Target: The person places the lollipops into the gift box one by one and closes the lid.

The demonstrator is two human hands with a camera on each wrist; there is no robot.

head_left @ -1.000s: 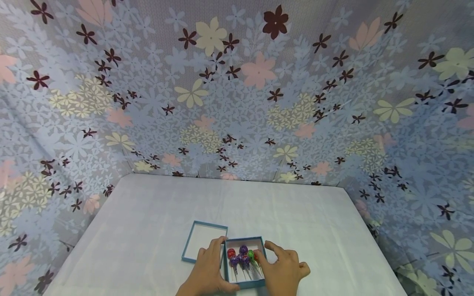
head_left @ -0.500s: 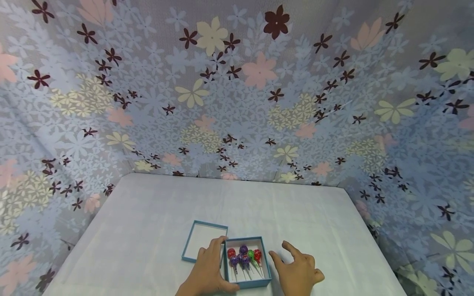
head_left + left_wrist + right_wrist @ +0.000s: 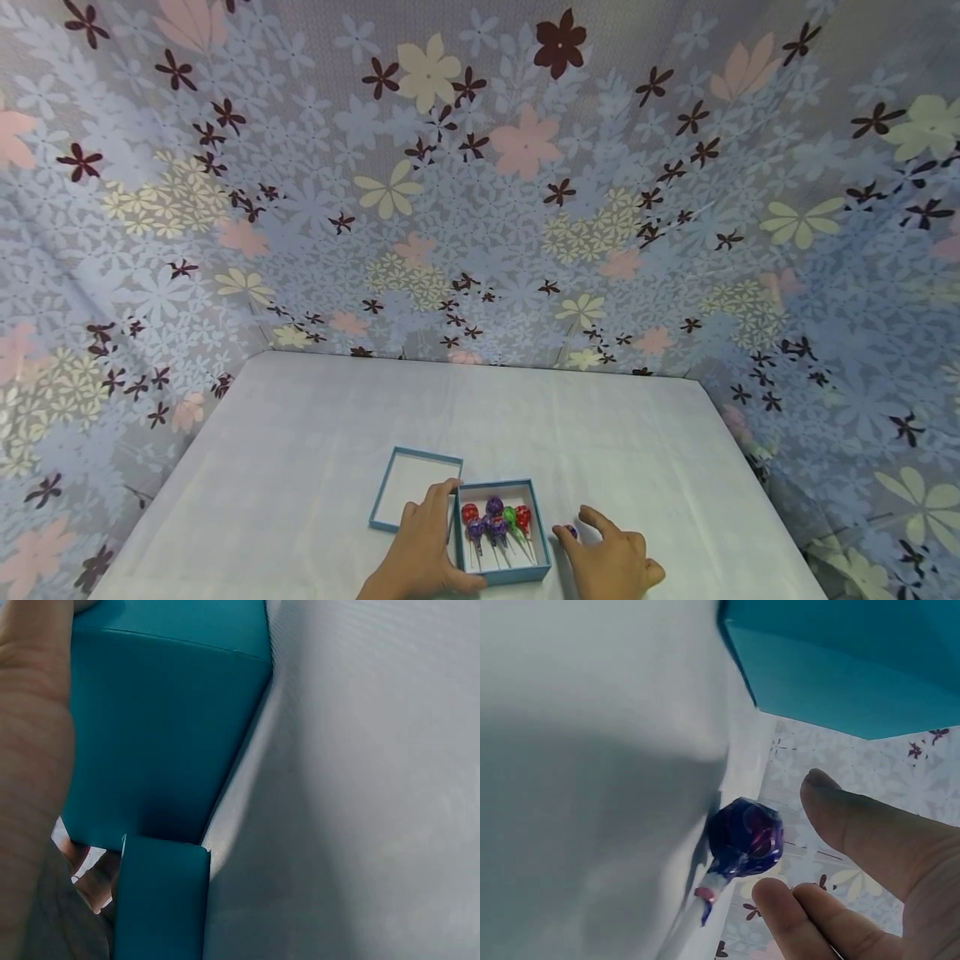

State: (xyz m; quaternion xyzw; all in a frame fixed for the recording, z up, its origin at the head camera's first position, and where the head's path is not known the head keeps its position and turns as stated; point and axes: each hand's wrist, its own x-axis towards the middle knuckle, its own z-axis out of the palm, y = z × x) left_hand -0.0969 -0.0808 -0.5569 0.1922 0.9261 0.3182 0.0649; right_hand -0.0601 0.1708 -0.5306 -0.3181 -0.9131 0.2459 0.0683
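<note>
A teal box (image 3: 504, 575) with white lining holds several wrapped lollipops (image 3: 497, 527), with purple, red and green heads and their sticks toward me. My left hand (image 3: 422, 546) grips the box's left side, fingertips at the far corner and thumb along the front. To the right of the box, a single purple lollipop (image 3: 746, 836) lies on the white cloth. My right hand (image 3: 611, 558) is beside it, thumb and fingers spread apart around its head; in the right wrist view a gap shows between the fingertips and the wrapper. In the head view my right hand hides its stick.
The teal-edged lid (image 3: 416, 490) lies inside up to the left of the box, partly behind my left hand. White cloth (image 3: 570, 442) covers the table. Floral curtains (image 3: 480, 208) rise along its far edge and both sides.
My right hand has moved out of the box to the right, uncovering the red lollipop there and coming to the purple lollipop on the cloth. My left hand stays on the box.
</note>
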